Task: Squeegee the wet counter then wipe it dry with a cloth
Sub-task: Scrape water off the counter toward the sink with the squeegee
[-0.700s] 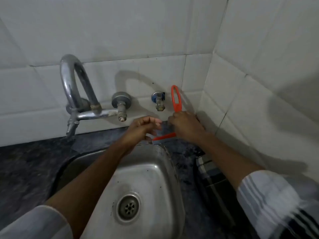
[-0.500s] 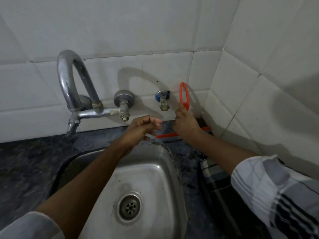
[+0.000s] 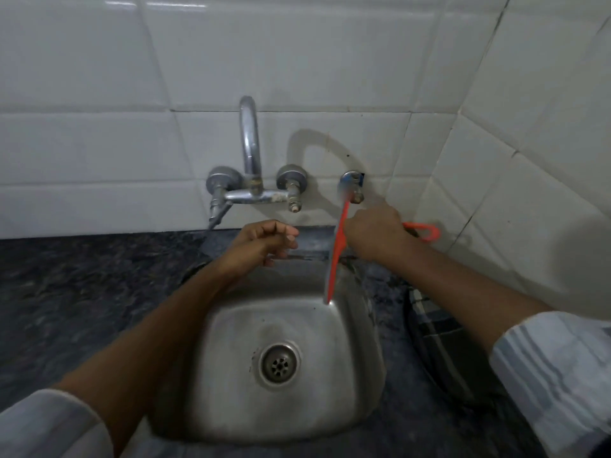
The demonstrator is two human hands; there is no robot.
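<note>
An orange squeegee (image 3: pixel 338 249) is gripped by the right hand (image 3: pixel 375 233) at the back edge of the dark stone tabletop (image 3: pixel 82 292). Its blade stands nearly on end over the back right rim of the steel sink (image 3: pixel 284 342), and its looped handle points toward the right wall. The left hand (image 3: pixel 264 241) is loosely curled and empty, held over the sink's back rim below the tap (image 3: pixel 249 166). A checked cloth (image 3: pixel 436 338) lies on the tabletop right of the sink.

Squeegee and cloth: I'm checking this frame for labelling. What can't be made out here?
- Squeegee blade: motion-blurred, head view; counter contact unclear.
- Its grip: hidden inside right hand.
- Checked cloth: right forearm covers part; extent unclear.
- Counter wetness: too dim.
</note>
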